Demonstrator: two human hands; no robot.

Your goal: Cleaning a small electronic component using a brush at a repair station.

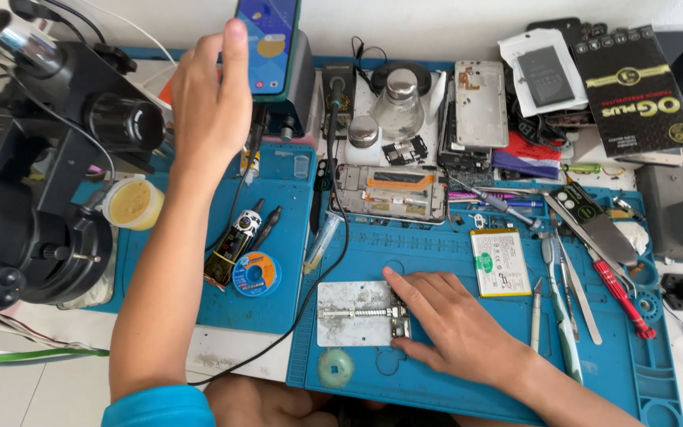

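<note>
My left hand (209, 99) is raised at the back of the bench, its index finger touching the lit screen of a smartphone (269, 43) that stands upright there. My right hand (446, 320) rests flat on the blue repair mat (436, 372), fingers spread, fingertips on the right end of a small metal board holder (353, 312). It holds nothing. A white phone battery (499, 262) lies just right of that hand, and an opened phone frame (390, 194) lies behind it.
A black microscope (33, 182) fills the left side. A yellow paste jar (132, 203), solder spool (255, 273), tweezers and screwdrivers (579, 292), glass bottles (397, 107), phone parts and black boxes (638, 87) crowd the mat and back edge. A black cable (327, 253) crosses the mat.
</note>
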